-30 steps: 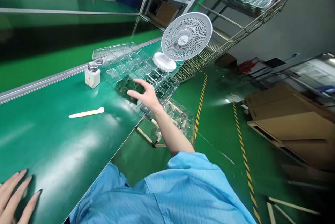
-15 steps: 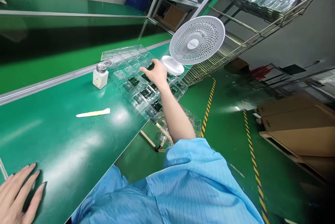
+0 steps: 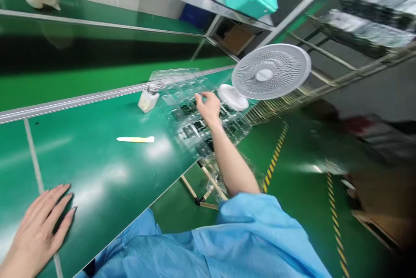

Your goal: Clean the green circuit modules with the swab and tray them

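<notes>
The green worktop (image 3: 97, 152) shines under the lights, a metal rail (image 3: 84, 99) along its back edge. Near its right end, a clear compartmented tray (image 3: 182, 85) spans from the rail to the front edge, with dark circuit boards (image 3: 199, 125) in some compartments. The person's right hand (image 3: 209, 109) is over the tray, thumb and fingers partly curled; whether it grips anything cannot be made out. The left hand (image 3: 39, 230) lies palm down by the front edge, fingers spread, holding nothing visible. Between them are 1 white bottle (image 3: 148, 100), near the back edge, and 1 white-and-yellow stick (image 3: 135, 139). A white fan (image 3: 271, 72) stands past the tray; beyond, 2 striped tapes (image 3: 275, 159) cross the green floor (image 3: 302, 200).
</notes>
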A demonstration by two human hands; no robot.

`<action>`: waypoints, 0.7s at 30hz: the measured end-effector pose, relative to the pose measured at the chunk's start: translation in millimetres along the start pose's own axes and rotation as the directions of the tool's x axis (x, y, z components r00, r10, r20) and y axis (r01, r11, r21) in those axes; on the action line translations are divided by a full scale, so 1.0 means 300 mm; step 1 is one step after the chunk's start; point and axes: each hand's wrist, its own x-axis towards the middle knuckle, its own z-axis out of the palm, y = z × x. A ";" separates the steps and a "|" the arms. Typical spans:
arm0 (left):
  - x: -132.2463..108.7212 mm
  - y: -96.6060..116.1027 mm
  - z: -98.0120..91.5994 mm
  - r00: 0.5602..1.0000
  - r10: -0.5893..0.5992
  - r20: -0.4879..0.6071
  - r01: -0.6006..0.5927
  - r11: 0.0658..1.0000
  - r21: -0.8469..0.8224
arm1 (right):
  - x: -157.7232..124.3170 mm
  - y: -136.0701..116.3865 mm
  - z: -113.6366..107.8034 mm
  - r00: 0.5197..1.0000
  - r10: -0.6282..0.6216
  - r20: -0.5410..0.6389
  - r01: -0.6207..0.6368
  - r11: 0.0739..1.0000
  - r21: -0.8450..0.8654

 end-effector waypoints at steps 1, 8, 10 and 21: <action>0.021 0.016 -0.001 1.000 -0.011 -0.019 0.010 1.000 -0.022 | -0.032 -0.027 -0.010 0.999 -0.049 -0.010 0.049 0.998 0.032; 0.187 -0.136 -0.061 0.968 -0.253 -0.001 0.249 0.955 0.161 | -0.419 -0.194 0.086 0.762 -0.588 -0.273 0.646 0.653 0.396; 0.229 -0.254 -0.126 0.926 -0.374 -0.043 0.374 0.900 0.225 | -0.561 -0.229 0.140 0.684 -0.674 -0.278 0.707 0.520 0.479; 0.592 -0.742 -0.420 0.499 -0.718 -0.485 0.861 0.473 0.186 | -0.760 -0.272 0.258 0.526 -0.792 -0.309 0.818 0.373 0.437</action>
